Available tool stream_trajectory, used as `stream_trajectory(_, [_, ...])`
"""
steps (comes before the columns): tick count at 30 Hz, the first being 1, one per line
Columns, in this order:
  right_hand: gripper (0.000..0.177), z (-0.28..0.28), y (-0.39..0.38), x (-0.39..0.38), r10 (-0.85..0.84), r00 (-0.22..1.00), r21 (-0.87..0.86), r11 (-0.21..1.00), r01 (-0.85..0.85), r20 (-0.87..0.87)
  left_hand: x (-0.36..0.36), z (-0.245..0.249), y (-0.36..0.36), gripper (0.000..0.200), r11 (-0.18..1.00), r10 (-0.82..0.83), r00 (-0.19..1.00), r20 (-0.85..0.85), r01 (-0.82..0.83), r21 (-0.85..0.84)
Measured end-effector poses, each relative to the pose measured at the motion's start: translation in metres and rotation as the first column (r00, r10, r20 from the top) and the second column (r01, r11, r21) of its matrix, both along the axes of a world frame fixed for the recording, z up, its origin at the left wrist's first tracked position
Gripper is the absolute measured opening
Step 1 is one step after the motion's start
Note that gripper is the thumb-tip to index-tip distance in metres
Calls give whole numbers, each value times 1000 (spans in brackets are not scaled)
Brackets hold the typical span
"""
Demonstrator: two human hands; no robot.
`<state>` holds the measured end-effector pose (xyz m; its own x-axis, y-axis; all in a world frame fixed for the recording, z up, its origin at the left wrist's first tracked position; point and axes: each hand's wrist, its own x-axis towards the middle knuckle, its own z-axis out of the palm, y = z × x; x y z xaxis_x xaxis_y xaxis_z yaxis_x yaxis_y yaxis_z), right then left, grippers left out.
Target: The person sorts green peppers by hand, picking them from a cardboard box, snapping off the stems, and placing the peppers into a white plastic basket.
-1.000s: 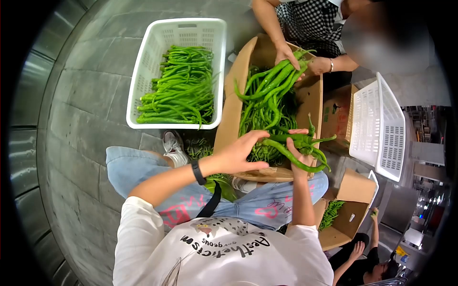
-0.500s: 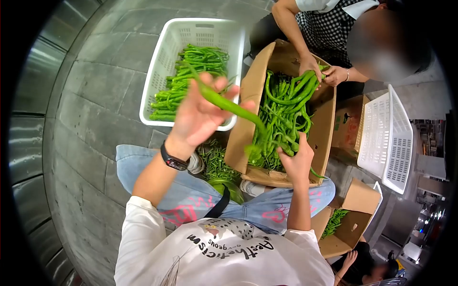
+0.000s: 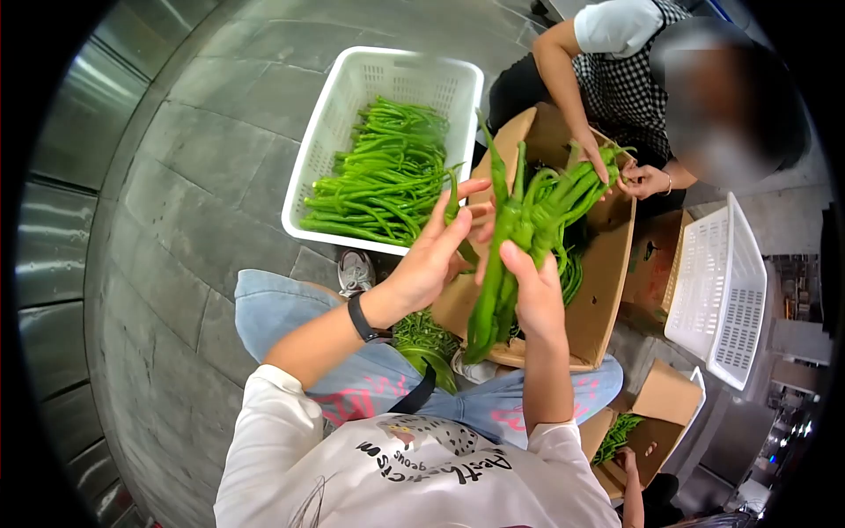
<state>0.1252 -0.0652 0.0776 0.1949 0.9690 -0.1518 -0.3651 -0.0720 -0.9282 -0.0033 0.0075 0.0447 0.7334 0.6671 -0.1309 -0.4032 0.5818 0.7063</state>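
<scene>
In right hand [image 3: 539, 299], between thumb [image 3: 519, 261] and fingers [image 3: 483, 232], green peppers [image 3: 505, 227].

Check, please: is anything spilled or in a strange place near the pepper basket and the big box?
One thing stands out: a heap of small green pieces lies low between the shoes, outside both the big box and the pepper basket. It may be spilled, or just scraps set aside.

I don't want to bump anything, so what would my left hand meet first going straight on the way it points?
Your left hand would probably first meet the long green peppers in your right hand. The left fingertips look near them, but this one view leaves depth unclear.
</scene>
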Motion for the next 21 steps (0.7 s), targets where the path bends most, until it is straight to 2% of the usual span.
stream_trajectory(1, [22, -7, 8, -3, 64, 997, -35, 997, -65, -35, 1, -1, 0, 46, 998, 23, 999, 31, -22, -57])
stream_trajectory(3, [25, -12, 23, -24, -110, 987, 44, 993, 105, 120, 1, -2, 2, 50, 985, 102, 991, 81, -90, -144])
stream_trajectory(4, [26, -17, 33, -26, -180, 909, 171, 978, 123, 377, -3, -11, 7, 51, 986, 83, 988, 128, -63, -157])
stream_trajectory(5, [30, -22, 39, -28, -209, 800, 205, 973, 110, 562, -6, -23, 14, 53, 985, 65, 982, 175, -35, -169])
stream_trajectory(6, [35, -28, 45, -30, -249, 651, 239, 965, 106, 717, -9, -27, 18, 68, 999, 12, 986, 169, -4, -47])
stream_trajectory(7, [40, -35, 49, -30, -300, 429, 276, 954, 121, 852, -11, -29, 19, 73, 999, 5, 995, 102, -9, 45])
stream_trajectory(8, [50, -44, 49, -24, -170, 363, 168, 985, 39, 916, -13, -31, 19, 79, 991, 2, 999, 34, -7, 137])
stream_trajectory(9, [51, -47, 49, -23, -149, 423, 161, 987, 8, 894, -14, -31, 21, 85, 974, 8, 999, -34, 0, 227])
stream_trajectory(10, [52, -49, 48, -23, -122, 482, 152, 988, -23, 868, -14, -28, 22, 94, 987, 20, 997, -71, -9, 159])
stream_trajectory(11, [52, -53, 46, -22, -93, 537, 145, 988, -55, 839, -14, -29, 22, 92, 985, 21, 997, -68, -9, 175])
stream_trajectory(12, [43, -57, 44, -20, -63, 504, 123, 989, -86, 861, -13, -30, 22, 89, 982, 21, 998, -64, -8, 191])
stream_trajectory(14, [35, -59, 41, -14, -4, 820, 78, 996, -49, 572, -10, -35, 19, 79, 969, 59, 996, -63, -42, 244])
stream_trajectory(15, [32, -57, 40, -11, 14, 924, 52, 998, -37, 383, -11, -37, 20, 75, 987, -10, 994, -111, 28, 161])
stream_trajectory(16, [32, -63, 38, -1, -96, 932, 87, 994, 69, 348, -13, -38, 23, 72, 993, -83, 985, -152, 95, 74])
stream_trajectory(17, [26, -59, 36, 9, -121, 938, 99, 991, 94, 324, -14, -40, 24, 67, 988, -105, 977, -183, 124, 93])
stream_trajectory(19, [17, -53, 30, 24, -85, 949, 41, 996, 76, 303, -16, -43, 24, 57, 974, -148, 958, -244, 183, 130])
stream_trajectory(21, [11, -48, 24, 29, 0, 970, -34, 999, 8, 243, -14, -40, 18, 56, 922, -103, 954, -280, 198, 334])
